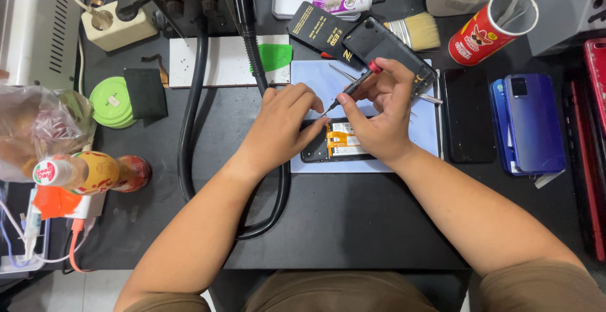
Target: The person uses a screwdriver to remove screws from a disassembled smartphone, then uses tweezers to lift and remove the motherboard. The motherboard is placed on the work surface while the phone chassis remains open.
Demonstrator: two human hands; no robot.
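Tweezers in red can (489, 31); right hand (379, 113) grips screwdriver (353, 86), left hand (281, 129) pins opened phone (338, 144)

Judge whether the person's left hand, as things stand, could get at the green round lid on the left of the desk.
Probably yes. The left hand rests on the opened phone, and only bare desk and a thick black hose lie between it and the green lid; the hand could pass over the hose.
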